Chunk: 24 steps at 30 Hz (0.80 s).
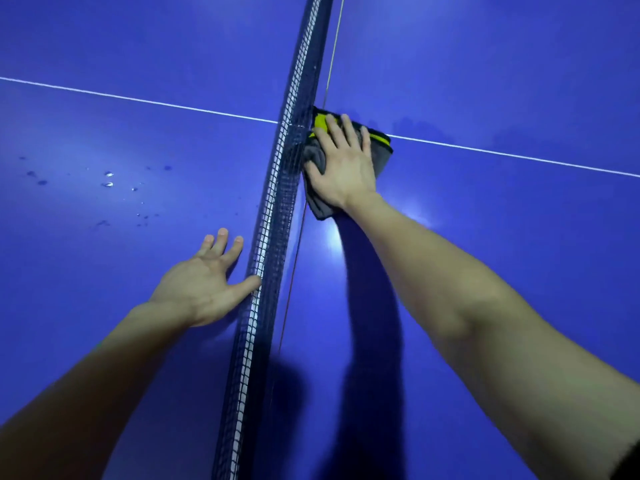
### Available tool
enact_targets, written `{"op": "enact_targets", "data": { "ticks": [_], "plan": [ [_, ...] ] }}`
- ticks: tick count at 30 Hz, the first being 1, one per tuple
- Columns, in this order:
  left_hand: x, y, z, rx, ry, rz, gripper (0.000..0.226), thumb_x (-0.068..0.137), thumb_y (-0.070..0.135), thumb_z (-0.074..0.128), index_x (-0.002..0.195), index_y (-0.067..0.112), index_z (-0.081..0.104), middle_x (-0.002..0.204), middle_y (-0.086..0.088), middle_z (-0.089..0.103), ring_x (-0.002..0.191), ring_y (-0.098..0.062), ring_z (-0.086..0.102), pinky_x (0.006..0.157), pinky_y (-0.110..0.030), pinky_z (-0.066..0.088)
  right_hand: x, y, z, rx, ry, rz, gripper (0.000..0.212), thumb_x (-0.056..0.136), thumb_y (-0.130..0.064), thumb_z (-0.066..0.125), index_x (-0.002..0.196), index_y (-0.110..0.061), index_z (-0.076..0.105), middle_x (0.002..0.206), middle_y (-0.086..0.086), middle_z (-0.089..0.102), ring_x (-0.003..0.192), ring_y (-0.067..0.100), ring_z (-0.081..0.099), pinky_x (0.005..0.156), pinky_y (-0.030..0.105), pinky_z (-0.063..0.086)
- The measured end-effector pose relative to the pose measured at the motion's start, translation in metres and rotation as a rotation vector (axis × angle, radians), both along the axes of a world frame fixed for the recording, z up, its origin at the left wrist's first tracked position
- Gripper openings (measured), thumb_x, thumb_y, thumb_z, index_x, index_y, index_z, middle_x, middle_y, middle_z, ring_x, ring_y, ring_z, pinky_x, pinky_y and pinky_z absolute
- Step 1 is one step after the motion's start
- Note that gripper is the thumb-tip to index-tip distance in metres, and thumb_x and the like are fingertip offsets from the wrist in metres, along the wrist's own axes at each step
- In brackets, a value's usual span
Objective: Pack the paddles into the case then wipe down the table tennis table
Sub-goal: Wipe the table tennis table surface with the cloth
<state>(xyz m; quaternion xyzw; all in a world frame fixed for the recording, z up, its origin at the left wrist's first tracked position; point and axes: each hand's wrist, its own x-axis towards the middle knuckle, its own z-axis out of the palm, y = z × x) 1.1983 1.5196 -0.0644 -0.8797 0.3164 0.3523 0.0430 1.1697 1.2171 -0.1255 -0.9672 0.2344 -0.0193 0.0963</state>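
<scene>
The fingers [331, 131] of the right hand [341, 168] lay straight and spread, pressing a grey-and-yellow cloth [318, 204] flat at mid-frame, just right of the net [273, 202], over the white centre line [519, 155]. The left hand [204, 285], lower left of the net, held nothing; its straight fingers seemed to rest on the blue desk [485, 81], thumb touching the net. Droplets [109, 184] dotted the left. No paddles or case showed. Wiping looked the step in hand: keep the palm flat, overlap strokes along the net, then cross to the wet side.
</scene>
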Motion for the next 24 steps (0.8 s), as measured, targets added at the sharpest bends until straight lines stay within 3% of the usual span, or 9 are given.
{"op": "enact_targets", "data": {
  "ticks": [4,6,9,12,14,17,19,21,24],
  "plan": [
    [0.003,0.000,0.002,-0.008,0.017,0.008,0.114,0.071,0.096,0.019,0.171,0.043,0.005,0.178,0.014,-0.010,0.165,-0.008,-0.003,0.129,-0.049,0.028,-0.049,-0.038,-0.004,0.049,-0.030,0.068,0.075,0.098,-0.061,0.043,0.163,-0.024,0.049,0.176,0.001,0.035,0.167,0.028,0.021,0.135,0.055,0.011],
    [0.002,0.000,0.002,-0.007,0.006,0.007,0.117,0.068,0.099,0.016,0.170,0.043,0.004,0.178,0.015,-0.011,0.165,-0.009,-0.004,0.128,-0.050,0.029,-0.106,-0.092,-0.006,0.021,-0.044,-0.101,0.074,0.097,-0.060,0.046,0.161,-0.023,0.050,0.176,0.002,0.036,0.166,0.030,0.024,0.134,0.056,0.014],
    [-0.003,0.003,-0.006,-0.044,-0.013,0.024,0.106,0.083,0.096,0.027,0.171,0.041,0.004,0.177,0.017,-0.013,0.164,-0.008,-0.007,0.127,-0.052,0.032,-0.195,-0.159,-0.002,0.013,0.009,-0.489,0.082,0.095,-0.063,0.040,0.164,-0.019,0.044,0.178,0.005,0.031,0.167,0.032,0.020,0.134,0.058,0.012],
    [-0.006,0.007,-0.012,-0.058,-0.022,0.025,0.106,0.083,0.096,0.025,0.171,0.041,0.001,0.177,0.017,-0.014,0.165,-0.010,-0.008,0.128,-0.053,0.031,-0.193,-0.156,-0.002,-0.003,0.039,-0.715,0.083,0.095,-0.062,0.035,0.166,-0.021,0.039,0.178,0.006,0.029,0.167,0.033,0.015,0.133,0.062,0.008],
    [-0.007,0.008,-0.011,-0.054,-0.042,0.018,0.102,0.086,0.094,0.025,0.170,0.042,0.000,0.177,0.018,-0.014,0.165,-0.010,-0.008,0.126,-0.053,0.034,-0.144,-0.124,-0.002,-0.022,0.035,-0.571,0.079,0.096,-0.060,0.037,0.165,-0.022,0.042,0.176,0.008,0.033,0.166,0.034,0.019,0.133,0.063,0.010],
    [-0.009,0.005,-0.005,-0.033,-0.051,0.027,0.093,0.093,0.088,0.030,0.170,0.044,0.001,0.176,0.020,-0.015,0.164,-0.006,-0.010,0.126,-0.052,0.034,-0.059,-0.046,-0.005,-0.043,0.017,-0.169,0.076,0.097,-0.062,0.038,0.162,-0.025,0.048,0.177,0.009,0.033,0.166,0.035,0.019,0.133,0.062,0.009],
    [-0.008,0.005,-0.004,-0.023,-0.027,0.033,0.095,0.092,0.089,0.032,0.170,0.044,0.003,0.176,0.020,-0.014,0.163,-0.004,-0.010,0.128,-0.052,0.031,-0.022,0.008,-0.005,-0.035,0.008,-0.066,0.075,0.099,-0.062,0.037,0.162,-0.024,0.048,0.177,0.009,0.031,0.167,0.036,0.017,0.133,0.063,0.009],
    [-0.005,0.005,-0.004,-0.032,-0.009,0.048,0.104,0.082,0.095,0.028,0.170,0.044,0.005,0.176,0.020,-0.013,0.163,-0.003,-0.010,0.129,-0.052,0.029,-0.019,0.022,-0.005,0.022,0.014,-0.002,0.074,0.102,-0.061,0.036,0.165,-0.024,0.045,0.179,0.006,0.027,0.168,0.034,0.013,0.134,0.061,0.006],
    [-0.001,0.007,-0.007,-0.038,0.004,0.053,0.109,0.077,0.099,0.024,0.170,0.045,0.006,0.175,0.021,-0.012,0.163,-0.003,-0.009,0.130,-0.052,0.026,-0.082,-0.026,-0.008,0.032,-0.031,0.001,0.072,0.100,-0.060,0.044,0.163,-0.024,0.049,0.177,0.003,0.032,0.167,0.031,0.020,0.135,0.057,0.011]
  ]
}}
